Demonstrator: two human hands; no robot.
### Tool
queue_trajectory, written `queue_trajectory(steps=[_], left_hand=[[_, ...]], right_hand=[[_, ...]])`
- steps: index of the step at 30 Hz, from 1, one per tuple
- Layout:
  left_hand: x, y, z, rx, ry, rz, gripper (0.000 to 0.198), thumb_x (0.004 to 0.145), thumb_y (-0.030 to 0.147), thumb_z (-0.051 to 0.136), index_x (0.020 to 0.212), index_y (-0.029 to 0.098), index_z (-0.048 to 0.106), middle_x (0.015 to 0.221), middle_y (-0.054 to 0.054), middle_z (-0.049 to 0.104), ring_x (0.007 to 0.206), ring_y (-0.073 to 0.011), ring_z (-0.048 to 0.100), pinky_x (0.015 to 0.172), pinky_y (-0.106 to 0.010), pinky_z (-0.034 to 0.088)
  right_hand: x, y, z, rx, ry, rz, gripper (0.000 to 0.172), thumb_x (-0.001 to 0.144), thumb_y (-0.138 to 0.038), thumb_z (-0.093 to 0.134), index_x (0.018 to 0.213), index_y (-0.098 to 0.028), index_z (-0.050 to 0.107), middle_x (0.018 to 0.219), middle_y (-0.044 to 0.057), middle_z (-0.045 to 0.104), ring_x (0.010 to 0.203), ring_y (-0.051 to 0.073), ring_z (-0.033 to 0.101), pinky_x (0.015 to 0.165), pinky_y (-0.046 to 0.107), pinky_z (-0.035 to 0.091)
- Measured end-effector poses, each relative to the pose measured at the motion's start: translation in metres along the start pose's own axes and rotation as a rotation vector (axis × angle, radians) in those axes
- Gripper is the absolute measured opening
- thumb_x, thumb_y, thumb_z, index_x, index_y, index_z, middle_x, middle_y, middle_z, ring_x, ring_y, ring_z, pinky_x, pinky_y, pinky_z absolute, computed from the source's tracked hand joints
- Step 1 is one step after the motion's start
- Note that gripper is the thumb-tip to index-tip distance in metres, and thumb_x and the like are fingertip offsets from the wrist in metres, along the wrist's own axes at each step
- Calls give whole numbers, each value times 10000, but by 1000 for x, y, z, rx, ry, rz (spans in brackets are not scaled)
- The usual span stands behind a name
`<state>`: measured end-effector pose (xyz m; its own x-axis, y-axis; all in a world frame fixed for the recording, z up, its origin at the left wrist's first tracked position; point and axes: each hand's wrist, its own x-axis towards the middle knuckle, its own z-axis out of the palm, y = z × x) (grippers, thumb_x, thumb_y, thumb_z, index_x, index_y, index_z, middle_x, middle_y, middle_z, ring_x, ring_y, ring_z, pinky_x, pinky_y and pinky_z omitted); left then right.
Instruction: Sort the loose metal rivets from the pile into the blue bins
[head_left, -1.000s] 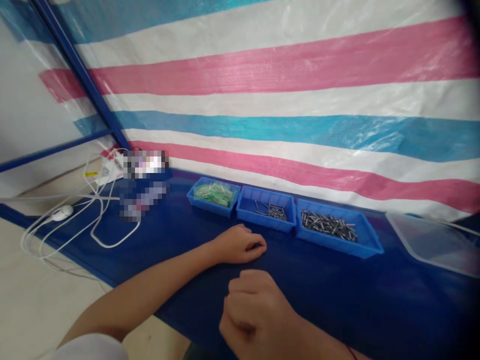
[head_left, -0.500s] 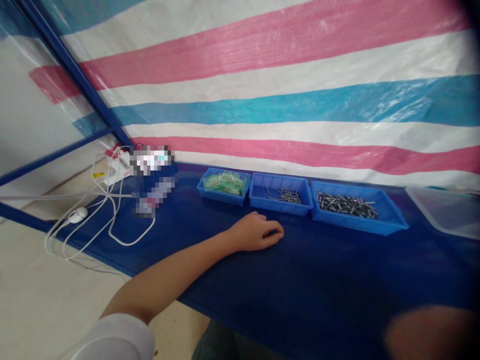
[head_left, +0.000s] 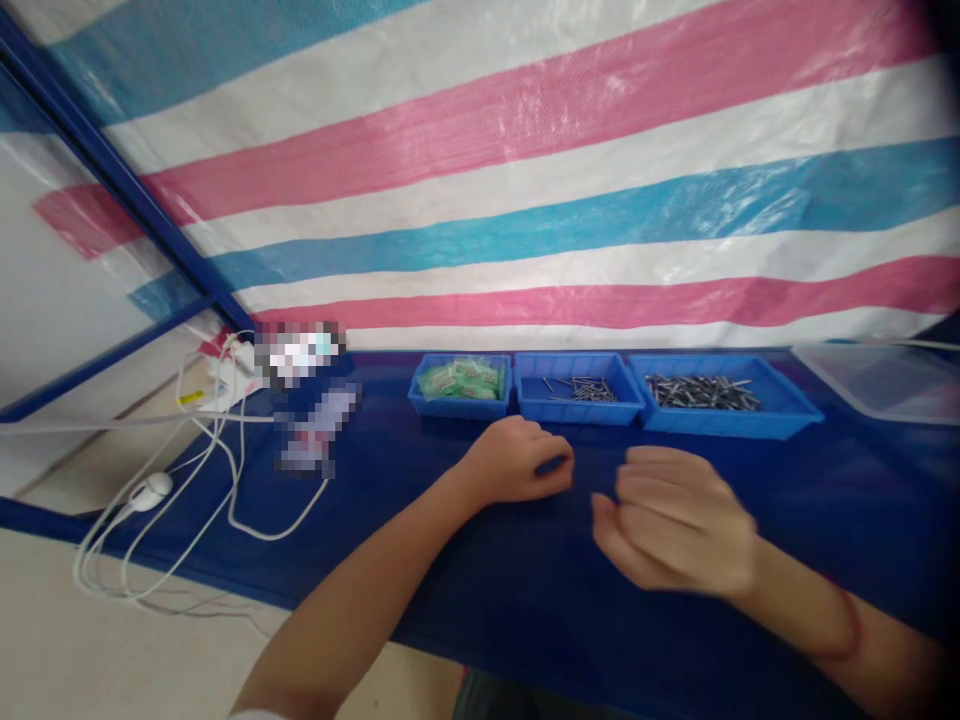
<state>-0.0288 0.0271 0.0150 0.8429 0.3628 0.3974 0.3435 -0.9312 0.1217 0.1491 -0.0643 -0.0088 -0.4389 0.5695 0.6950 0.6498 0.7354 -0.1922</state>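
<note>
My left hand [head_left: 517, 460] rests on the blue tabletop [head_left: 525, 580], in front of the middle bin. Its thumb and forefinger meet in a pinch, and whatever lies between the tips is hidden or too small to see. To its right, my right hand [head_left: 679, 522] is held over the table, knuckles up and slightly blurred. Those fingers are curled under, so their inside is out of sight. Beyond the hands stand a blue bin with green plastic packets [head_left: 461, 380], a middle bin with some metal screw-like pieces [head_left: 589, 389], and a longer bin holding a larger heap of similar pieces [head_left: 701, 392].
A clear plastic container [head_left: 885, 385] stands at the right. White cables [head_left: 232, 480] loop over the table's left edge near a white plug [head_left: 150, 490] and two pixelated items. Striped plastic sheeting [head_left: 525, 190] hangs behind, beside a blue frame post [head_left: 127, 180].
My right hand has come up from the lower right corner to beside my left hand, its fingers curled. The left hand keeps its pinch in nearly the same place. The camera view has shifted slightly.
</note>
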Motion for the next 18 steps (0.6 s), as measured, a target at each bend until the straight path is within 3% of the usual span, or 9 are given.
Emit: queue_trajectory(steps=[3, 6, 8, 10, 14, 16, 18], left_hand=[[-5, -13, -27, 179, 195, -132, 217, 900, 265, 477, 775, 179, 632, 733, -24, 651, 731, -164, 567, 737, -304, 391], [-16, -29, -49, 322, 205, -343, 223, 897, 389, 539, 871, 187, 628, 892, -42, 650, 904, -212, 559, 803, -340, 377], [-24, -36, -57, 387, 58, -432, 274, 870, 465, 585, 901, 196, 627, 920, -46, 638, 927, -231, 553, 770, -341, 369], [-31, -39, -59, 439, -62, -464, 228, 887, 416, 587, 970, 207, 624, 967, -52, 632, 953, -234, 547, 761, -336, 358], [-42, -26, -61, 466, -124, -450, 110, 916, 298, 569, 972, 221, 623, 964, -40, 630, 940, -212, 547, 777, -328, 344], [-49, -9, -63, 457, -159, -419, 105, 911, 297, 579, 971, 225, 624, 950, -31, 630, 926, -207, 552, 777, -325, 351], [-58, 10, -66, 437, -200, -369, 113, 914, 292, 570, 982, 220, 624, 937, -32, 627, 904, -207, 558, 782, -331, 366]], right_hand=[[8, 16, 14, -69, -179, 24, 377, 912, -306, 495, 576, -160, 583, 525, 2, 566, 458, 81, 458, 506, 253, 330], [15, 13, 21, -120, -294, 120, 454, 913, -308, 452, 493, -168, 553, 483, 24, 581, 402, 79, 427, 482, 286, 212], [18, 8, 22, -143, -335, 183, 442, 917, -303, 433, 518, -170, 571, 516, 29, 610, 415, 89, 460, 489, 291, 194], [19, 5, 21, -149, -361, 231, 426, 916, -295, 428, 530, -177, 566, 537, 26, 618, 448, 101, 498, 496, 288, 205], [18, 3, 18, -129, -359, 322, 352, 914, -351, 431, 628, -199, 567, 622, 17, 618, 526, 131, 549, 511, 274, 296], [18, 3, 17, -113, -330, 363, 261, 895, -408, 466, 822, -203, 610, 764, 41, 651, 652, 168, 604, 572, 281, 390], [16, 1, 19, -85, -287, 384, 393, 840, -472, 546, 1112, -190, 570, 990, 102, 659, 877, 237, 629, 711, 342, 466]])
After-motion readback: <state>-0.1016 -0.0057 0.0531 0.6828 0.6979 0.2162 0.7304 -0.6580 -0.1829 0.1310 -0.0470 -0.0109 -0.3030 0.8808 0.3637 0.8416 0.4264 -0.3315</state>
